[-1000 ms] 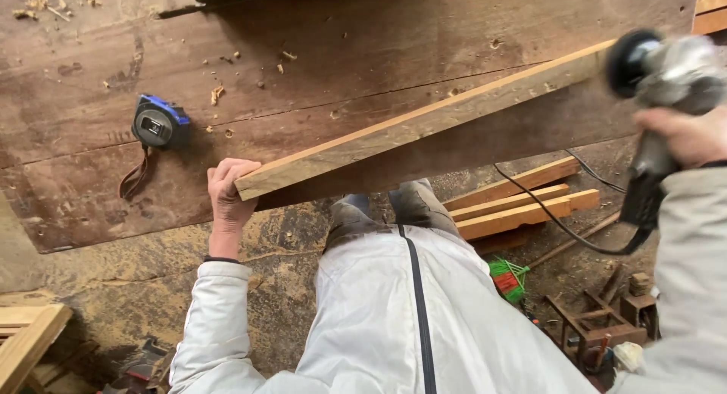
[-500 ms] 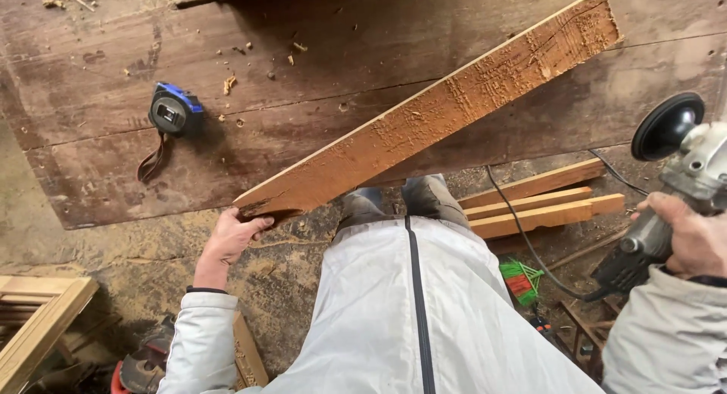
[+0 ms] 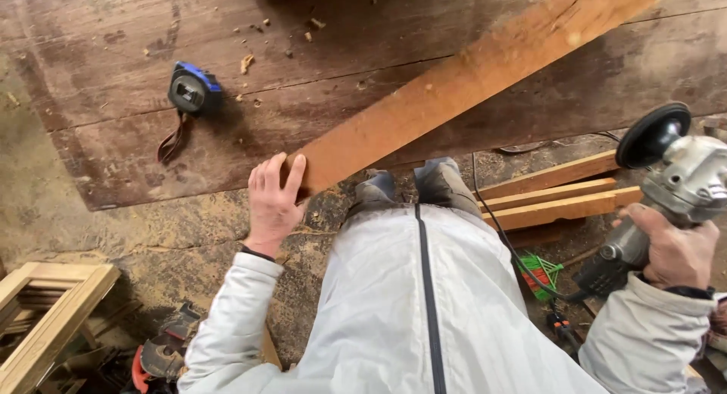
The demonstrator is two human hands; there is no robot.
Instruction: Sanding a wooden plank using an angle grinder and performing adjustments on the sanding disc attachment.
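Plank steadied on the bench, grinder held off to the side.

The left hand (image 3: 274, 201) was clamped over the near end of the plank (image 3: 469, 83), which lay slantwise across the dark bench (image 3: 113, 76), seemingly to pin it flat. The right hand (image 3: 674, 250) gripped the grinder (image 3: 681, 182) right of the plank, disc clear of the wood. A tape measure (image 3: 193, 91) sat left of the plank; offcuts (image 3: 560, 197) lay below the plank's near half.
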